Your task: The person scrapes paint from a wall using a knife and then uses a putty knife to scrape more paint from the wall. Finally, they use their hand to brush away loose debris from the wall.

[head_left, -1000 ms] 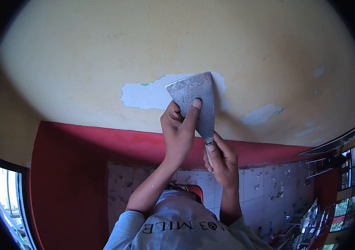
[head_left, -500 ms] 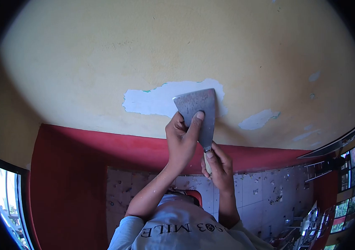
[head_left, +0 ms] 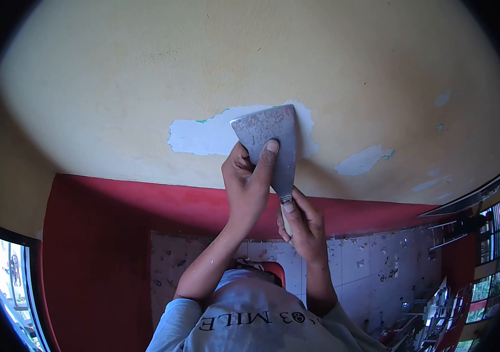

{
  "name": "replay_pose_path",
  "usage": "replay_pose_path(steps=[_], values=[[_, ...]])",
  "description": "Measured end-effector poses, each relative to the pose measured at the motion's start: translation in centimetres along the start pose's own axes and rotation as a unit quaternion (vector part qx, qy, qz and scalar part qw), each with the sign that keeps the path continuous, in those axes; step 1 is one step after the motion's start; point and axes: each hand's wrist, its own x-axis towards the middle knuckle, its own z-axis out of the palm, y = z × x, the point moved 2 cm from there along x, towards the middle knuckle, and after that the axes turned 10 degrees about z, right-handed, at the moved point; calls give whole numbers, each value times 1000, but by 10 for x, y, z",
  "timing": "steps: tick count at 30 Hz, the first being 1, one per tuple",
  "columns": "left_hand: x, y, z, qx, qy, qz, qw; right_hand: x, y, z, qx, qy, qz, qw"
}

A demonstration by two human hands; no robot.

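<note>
A wide metal scraper (head_left: pixel 273 132) is held up in front of a pale bare patch (head_left: pixel 200 136) on the yellow wall. My left hand (head_left: pixel 251 176) grips the blade from its left side, with the thumb lying flat on the metal and the other fingers behind it. Lower down, my right hand (head_left: pixel 306 226) is closed round the light handle (head_left: pixel 286 220), its thumb near the collar. The blade's broad edge points up and lies over the right part of the patch. Whether that edge touches the wall I cannot tell.
Smaller bare spots (head_left: pixel 364 160) mark the wall to the right. Below runs a red wall band (head_left: pixel 191 205), then a tiled floor (head_left: pixel 350 264) strewn with flakes. Part of a red seat (head_left: pixel 274 271) shows behind my body. Windows (head_left: pixel 493 232) and a ladder (head_left: pixel 442 234) stand at the right.
Both hands and the scraper have moved up and slightly left across the bare patch. The grip of each hand looks the same.
</note>
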Motion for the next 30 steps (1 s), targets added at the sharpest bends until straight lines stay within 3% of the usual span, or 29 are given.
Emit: replay_pose_path(steps=[4,10,14,20,24,30], values=[[-5,-10,-2,24,22,25,999,-3,6,-5,-15,8,48,999],[6,7,-4,-5,13,17,1000,3,-8,8,-30,3,-41,999],[-10,-13,-5,23,24,10,999,-3,15,-4,-15,14,27,999],[14,14,-2,5,8,22,1000,8,-12,12,16,-6,-17,1000],[-4,-6,-5,30,11,20,999,-2,17,3,1,16,13,1000],[11,6,3,22,-10,22,999,9,3,11,32,-3,-11,999]])
